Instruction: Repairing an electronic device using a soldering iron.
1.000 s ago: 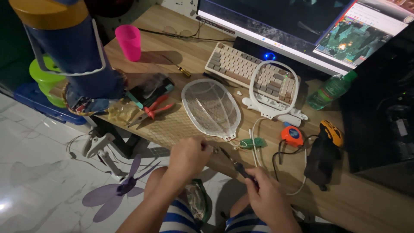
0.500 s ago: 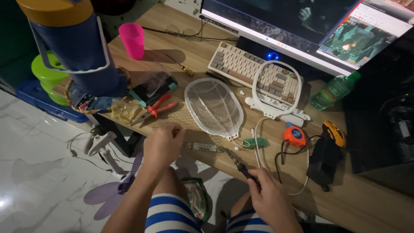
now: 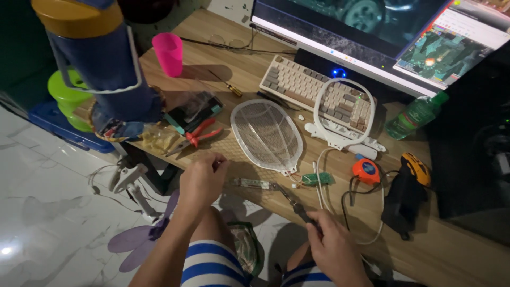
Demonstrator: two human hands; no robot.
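Left hand (image 3: pixel 202 180) rose, fingers pinching something tiny; right hand (image 3: pixel 332 247) grips tool (image 3: pixel 289 199); pink cup (image 3: pixel 169 53) contents unseen.

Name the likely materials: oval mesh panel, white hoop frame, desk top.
Oval mesh panel: likely metal wire, a fine see-through grid with pale sheen. White hoop frame: probably moulded plastic, smooth matte white, rounded edges. Desk top: looks like wood or wood-look laminate, light brown with grain lines; the view cannot tell which.

We see a narrow green circuit strip (image 3: pixel 251 184) lying flat at the table's front edge. A slim dark-handled tool (image 3: pixel 294 202) angles its tip against the strip's right end.
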